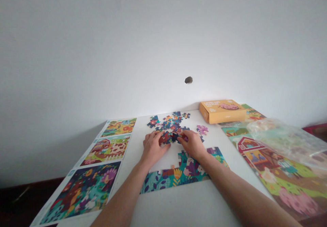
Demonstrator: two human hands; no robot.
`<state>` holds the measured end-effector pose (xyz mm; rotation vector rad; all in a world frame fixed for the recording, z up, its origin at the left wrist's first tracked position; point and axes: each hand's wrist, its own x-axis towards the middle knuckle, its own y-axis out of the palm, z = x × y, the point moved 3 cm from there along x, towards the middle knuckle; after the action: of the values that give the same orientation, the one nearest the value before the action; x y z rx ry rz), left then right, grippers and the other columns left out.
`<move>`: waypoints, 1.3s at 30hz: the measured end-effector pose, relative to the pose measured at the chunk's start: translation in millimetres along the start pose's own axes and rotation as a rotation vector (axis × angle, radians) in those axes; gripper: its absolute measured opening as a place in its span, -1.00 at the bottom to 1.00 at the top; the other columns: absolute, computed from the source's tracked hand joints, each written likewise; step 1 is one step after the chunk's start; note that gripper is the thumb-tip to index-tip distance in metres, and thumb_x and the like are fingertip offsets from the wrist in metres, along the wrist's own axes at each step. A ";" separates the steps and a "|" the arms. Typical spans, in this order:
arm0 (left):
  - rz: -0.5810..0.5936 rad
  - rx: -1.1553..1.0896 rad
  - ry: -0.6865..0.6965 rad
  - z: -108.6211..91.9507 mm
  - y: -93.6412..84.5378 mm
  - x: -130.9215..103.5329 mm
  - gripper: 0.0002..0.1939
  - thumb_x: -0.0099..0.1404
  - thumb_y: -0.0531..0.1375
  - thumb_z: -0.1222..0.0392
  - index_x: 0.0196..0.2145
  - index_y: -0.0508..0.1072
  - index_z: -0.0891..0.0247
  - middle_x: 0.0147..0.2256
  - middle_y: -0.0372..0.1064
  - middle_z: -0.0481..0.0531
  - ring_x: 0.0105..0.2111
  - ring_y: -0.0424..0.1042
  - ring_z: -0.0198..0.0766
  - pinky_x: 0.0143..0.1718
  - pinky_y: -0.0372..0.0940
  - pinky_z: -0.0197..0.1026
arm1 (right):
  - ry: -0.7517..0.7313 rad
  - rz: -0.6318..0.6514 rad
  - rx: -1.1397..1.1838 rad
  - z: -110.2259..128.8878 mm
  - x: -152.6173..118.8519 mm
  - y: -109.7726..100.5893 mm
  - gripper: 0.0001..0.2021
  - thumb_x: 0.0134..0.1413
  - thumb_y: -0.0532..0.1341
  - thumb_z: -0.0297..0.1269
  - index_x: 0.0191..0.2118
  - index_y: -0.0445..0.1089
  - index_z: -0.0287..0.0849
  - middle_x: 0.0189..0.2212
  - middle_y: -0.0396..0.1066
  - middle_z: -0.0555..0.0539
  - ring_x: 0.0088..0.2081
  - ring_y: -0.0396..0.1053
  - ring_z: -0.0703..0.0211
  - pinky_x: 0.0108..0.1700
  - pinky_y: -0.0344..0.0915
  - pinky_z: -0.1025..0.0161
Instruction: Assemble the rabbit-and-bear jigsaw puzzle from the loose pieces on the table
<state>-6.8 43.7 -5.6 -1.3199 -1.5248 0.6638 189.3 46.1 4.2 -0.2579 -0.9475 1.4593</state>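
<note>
- R hand (192,145): thumb + index pinching 1 dark piece (175,136) at the near edge of the pile; other fingers curled in.
- L hand (153,147): just L of that pinch, thumb held apart from fingers, at brown-red pcs (165,138); can't tell if it grips any.
- Pile of loose pcs (176,119): starts at the fingertips of both hands, runs away past the grip; dark blue, red + orange bits, some overlapping.
- Purple piece (202,130): past the R hand + a bit R, lying apart from the pile.
- Part-built puzzle (168,181): nearer the person than the grip, flat, bottom strip joined, R side built higher; R hand + forearm cover part of it.
- Sheet w/ 3 pics (81,191): well L of the grip, flat; nearest pic is a dark forest scene, other 2 brighter.
- Orange box (222,113): beyond the grip + R, lying flat, puzzle lettering + pink pig on top.
- Farm pic (270,165): well R of the grip, flat; clear plastic bag (278,135) on its far part.
- White table (158,210) under it all; wall (102,50) behind w/ 1 dark hole (188,80), beyond the grip.
</note>
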 end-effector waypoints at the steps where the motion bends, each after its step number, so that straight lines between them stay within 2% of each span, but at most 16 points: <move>1: 0.004 0.017 -0.007 -0.5 -0.1 -0.2 -0.42 0.09 0.30 0.01 0.08 0.41 0.17 -0.01 0.35 0.11 0.02 0.24 0.02 0.07 0.16 -0.01 | -0.003 0.013 0.005 -0.1 -0.2 1.2 -0.92 0.10 0.23 -0.30 -0.29 0.46 -0.13 -0.40 0.46 -0.01 -0.32 0.36 0.19 -0.23 0.19 0.32; 7: 0.007 0.079 -0.095 0.4 -1.8 -0.5 -0.39 0.10 0.26 -0.09 0.07 0.43 0.19 -0.05 0.29 0.17 0.02 0.22 0.06 0.04 0.16 0.02 | 0.220 -0.042 -0.099 -13.7 0.9 -2.5 -0.86 0.15 0.18 -0.25 -0.31 0.47 -0.13 -0.40 0.49 -0.06 -0.34 0.39 0.15 -0.30 0.15 0.30; 12: 0.006 0.096 -0.135 -0.3 -5.3 -0.4 -0.56 0.10 0.25 -0.06 -0.06 0.53 0.10 -0.11 0.28 0.16 -0.04 0.24 0.07 -0.01 0.19 0.04 | 0.295 -0.039 -0.142 -17.3 1.1 -2.9 -0.79 0.16 0.14 -0.27 -0.14 0.46 -0.15 -0.33 0.50 -0.11 -0.27 0.41 0.11 -0.25 0.19 0.28; 16: -0.032 0.120 -0.198 1.7 -8.4 -1.0 -0.60 0.13 0.22 -0.01 -0.07 0.53 0.10 -0.08 0.28 0.19 -0.02 0.23 0.11 -0.03 0.20 0.09 | 0.260 -0.085 -0.261 -11.8 -0.3 -5.5 -0.65 0.12 0.14 -0.33 0.04 0.39 -0.20 -0.14 0.44 -0.21 -0.08 0.33 0.00 -0.03 0.21 0.17; 18: -0.052 0.148 -0.242 3.4 -9.9 -1.8 -0.59 0.17 0.20 0.05 -0.02 0.50 0.11 -0.02 0.26 0.22 0.01 0.21 0.14 -0.04 0.21 0.12 | 0.219 -0.073 -0.320 -7.5 -1.6 -5.9 -0.62 0.12 0.17 -0.28 0.08 0.38 -0.12 0.03 0.34 -0.22 0.04 0.25 -0.07 0.07 0.15 0.07; 20: -0.063 0.170 -0.234 2.9 -10.9 -2.4 -0.58 0.20 0.17 0.12 0.03 0.47 0.06 0.06 0.22 0.21 0.04 0.18 0.15 -0.04 0.19 0.15 | 0.121 0.015 -0.333 -2.2 -2.8 -2.7 -0.60 0.13 0.19 -0.17 0.10 0.36 0.03 0.19 0.18 -0.13 0.15 0.13 -0.12 0.12 0.09 -0.04; 22: -0.062 0.178 -0.167 -0.2 -11.1 -2.9 -0.62 0.23 0.15 0.13 0.01 0.48 -0.05 0.14 0.17 0.15 0.07 0.16 0.14 -0.02 0.17 0.17 | 0.010 0.144 -0.325 2.0 -4.5 3.0 -0.61 0.12 0.21 -0.07 0.09 0.36 0.16 0.28 0.07 -0.03 0.23 0.02 -0.16 0.15 0.02 -0.14; 25: -0.048 0.179 -0.081 -4.3 -10.9 -3.5 -0.70 0.23 0.18 0.06 -0.07 0.53 -0.14 0.17 0.16 0.10 0.11 0.13 0.16 0.00 0.13 0.21 | -0.010 0.229 -0.337 1.2 -5.7 7.6 -0.64 0.12 0.21 -0.03 0.05 0.39 0.18 0.28 0.07 0.00 0.27 -0.04 -0.18 0.17 -0.07 -0.25; 30: -0.073 0.188 -0.160 -0.5 -11.6 -3.7 -0.72 0.21 0.21 0.07 -0.11 0.55 -0.05 0.11 0.24 0.15 0.08 0.16 0.16 -0.01 0.14 0.22 | 0.133 0.129 -0.405 -6.3 -3.7 0.7 -0.74 0.19 0.13 -0.10 -0.06 0.47 0.06 0.23 0.16 -0.07 0.25 -0.01 -0.20 0.16 -0.09 -0.31; 32: -0.074 0.193 -0.154 -0.1 -11.5 -3.7 -0.70 0.21 0.21 0.05 -0.08 0.54 -0.05 0.11 0.23 0.16 0.09 0.15 0.16 -0.01 0.14 0.20 | 0.142 0.120 -0.420 -5.7 -3.6 -1.0 -0.71 0.19 0.13 -0.10 -0.02 0.45 0.03 0.25 0.13 -0.09 0.27 -0.04 -0.23 0.16 -0.11 -0.34; 37: -0.006 0.164 0.062 -8.8 -8.4 -4.9 -0.69 0.24 0.19 0.00 -0.06 0.52 -0.15 0.21 0.13 0.05 0.16 0.08 0.17 0.08 0.07 0.20 | -0.016 0.200 -0.391 4.3 -4.3 4.1 -0.50 0.18 0.13 0.01 0.22 0.20 0.13 0.33 -0.01 -0.01 0.33 -0.21 -0.29 0.19 -0.40 -0.47; 39: 0.022 0.159 0.080 -9.8 -6.9 -5.2 -0.71 0.23 0.20 0.01 -0.09 0.54 -0.12 0.21 0.14 0.04 0.17 0.08 0.17 0.09 0.05 0.21 | -0.076 0.263 -0.363 7.3 -4.8 7.2 -0.44 0.18 0.11 0.08 0.26 0.13 0.12 0.32 0.02 -0.02 0.33 -0.23 -0.31 0.18 -0.51 -0.50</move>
<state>-1.1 35.1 2.5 -1.2298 -1.3659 0.7227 180.0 40.1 2.1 -0.6154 -1.2777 1.5355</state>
